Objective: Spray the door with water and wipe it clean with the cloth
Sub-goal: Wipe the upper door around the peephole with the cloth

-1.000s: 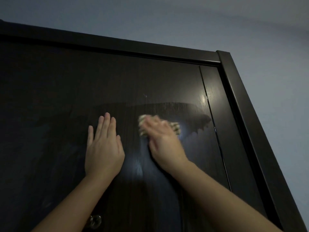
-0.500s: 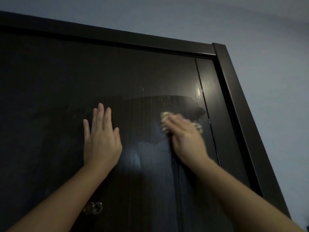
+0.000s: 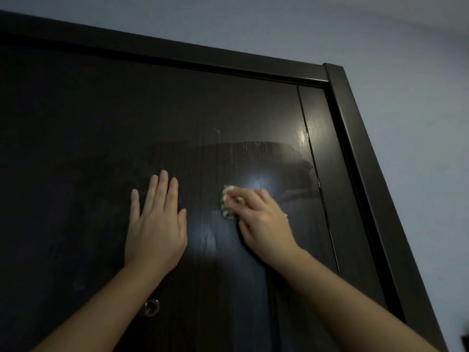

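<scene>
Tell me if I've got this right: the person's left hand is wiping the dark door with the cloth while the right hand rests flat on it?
The hands are swapped. In the head view the right hand presses the cloth to the dark door, while the left hand rests flat on it.

door (image 3: pixel 177 110): dark wood, wet sheen | cloth (image 3: pixel 228 203): pale, bunched, against door

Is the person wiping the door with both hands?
No, only the right hand presses the cloth on the door; the left hand rests flat, holding nothing.
</scene>
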Tool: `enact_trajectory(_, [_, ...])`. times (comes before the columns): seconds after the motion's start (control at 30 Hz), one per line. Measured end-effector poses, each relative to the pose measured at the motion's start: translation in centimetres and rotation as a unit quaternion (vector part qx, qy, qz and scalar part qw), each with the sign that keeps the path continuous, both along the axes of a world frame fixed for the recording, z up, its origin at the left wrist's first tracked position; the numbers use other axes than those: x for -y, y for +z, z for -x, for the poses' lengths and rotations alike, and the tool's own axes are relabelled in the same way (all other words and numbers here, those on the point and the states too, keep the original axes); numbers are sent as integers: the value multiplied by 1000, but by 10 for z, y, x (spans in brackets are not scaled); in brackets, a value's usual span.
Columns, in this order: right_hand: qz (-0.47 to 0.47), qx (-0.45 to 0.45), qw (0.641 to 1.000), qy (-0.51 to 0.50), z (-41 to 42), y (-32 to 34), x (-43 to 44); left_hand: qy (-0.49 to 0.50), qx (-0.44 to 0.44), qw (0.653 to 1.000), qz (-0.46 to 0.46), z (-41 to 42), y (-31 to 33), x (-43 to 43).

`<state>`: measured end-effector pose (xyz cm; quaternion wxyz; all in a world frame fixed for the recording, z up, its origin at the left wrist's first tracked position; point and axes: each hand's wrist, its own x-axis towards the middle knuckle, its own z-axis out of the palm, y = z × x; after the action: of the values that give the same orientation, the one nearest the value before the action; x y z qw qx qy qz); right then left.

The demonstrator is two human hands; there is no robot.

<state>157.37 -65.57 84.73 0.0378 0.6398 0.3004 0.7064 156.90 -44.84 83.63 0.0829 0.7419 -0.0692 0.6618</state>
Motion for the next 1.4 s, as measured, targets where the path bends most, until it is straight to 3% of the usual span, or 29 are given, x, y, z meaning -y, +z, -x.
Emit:
enact_trajectory(0.13, [-162, -6, 985, 64, -5, 23, -7, 0, -1, 1000, -4, 0, 0, 0])
enact_trajectory(0.17, [-141, -10, 987, 73, -4, 19, -17, -3, -1, 1000, -4, 0, 0, -1])
enact_trajectory(0.3, [96, -34, 993, 61, -3, -22, -16, -14, 3, 1000, -9, -1, -1, -3])
enact_trajectory(0.37, [67, -18, 995, 78, -5, -9, 4, -16, 11, 1000, -11, 1, -1, -2])
enact_trajectory(0.47, [-85, -7, 987, 138, -7, 9, 3, -16, 20, 1000, -9, 4, -5, 1])
enact_trajectory(0.63, [117, -50, 986, 107, -3, -32, 11, -32, 18, 999, -26, 7, -23, 14])
enact_trajectory(0.7, [38, -28, 993, 111, -4, -14, 42, -34, 18, 998, -42, 5, -27, 22])
enact_trajectory(0.8, [-177, 14, 978, 112, -10, 10, 58, -20, 13, 999, -48, -3, -31, 29])
enact_trajectory(0.83, [-198, 10, 974, 108, -12, 9, 55, -11, 13, 999, -47, -5, -32, 30])
enact_trajectory(0.97, [-112, 37, 990, 79, -13, -3, 79, 4, 21, 998, -51, -12, -34, 29])
enact_trajectory(1.13, [-338, 8, 937, 87, -17, 39, 108, 7, 19, 998, -54, -13, -35, 31])
enact_trajectory(1.2, [-312, -4, 946, 90, -16, 26, 93, 6, 18, 998, -53, -13, -34, 30])
enact_trajectory(1.33, [-117, 39, 990, 69, -11, -21, 90, 7, 16, 999, -52, -12, -34, 31])
enact_trajectory(1.4, [-179, 26, 982, 61, -8, -1, 99, 7, 16, 998, -53, -12, -34, 31])
